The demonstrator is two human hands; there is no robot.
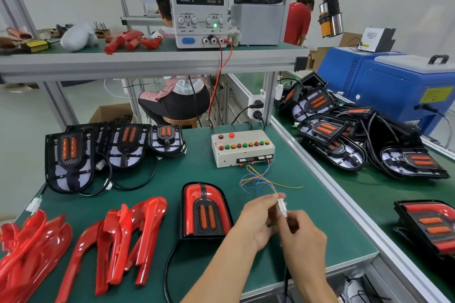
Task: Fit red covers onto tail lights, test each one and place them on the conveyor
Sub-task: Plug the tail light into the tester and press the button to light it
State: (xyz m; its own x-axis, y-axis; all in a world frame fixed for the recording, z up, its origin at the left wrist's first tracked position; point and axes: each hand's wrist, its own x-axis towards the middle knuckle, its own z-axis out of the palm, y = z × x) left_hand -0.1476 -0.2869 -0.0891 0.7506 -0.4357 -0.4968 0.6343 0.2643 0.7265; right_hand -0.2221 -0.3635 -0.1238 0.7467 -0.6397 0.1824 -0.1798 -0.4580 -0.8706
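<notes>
A tail light with its red cover fitted [204, 210] lies on the green mat in front of me; its black cable loops toward me. My left hand [256, 219] pinches a white connector [280, 204] at the end of thin coloured wires from the test box [242, 147]. My right hand [301, 233] pinches the mating white plug just below it. Loose red covers [123, 233] are piled at the left front. Three uncovered tail lights [71, 160] stand behind them.
A power supply [200, 10] on the upper shelf reads 0.000 A and 12.00 V. On the conveyor [384, 194] at right lie several uncovered tail lights [327, 128] and a covered one [430, 226]. A blue machine [394, 91] stands beyond. Two people work behind.
</notes>
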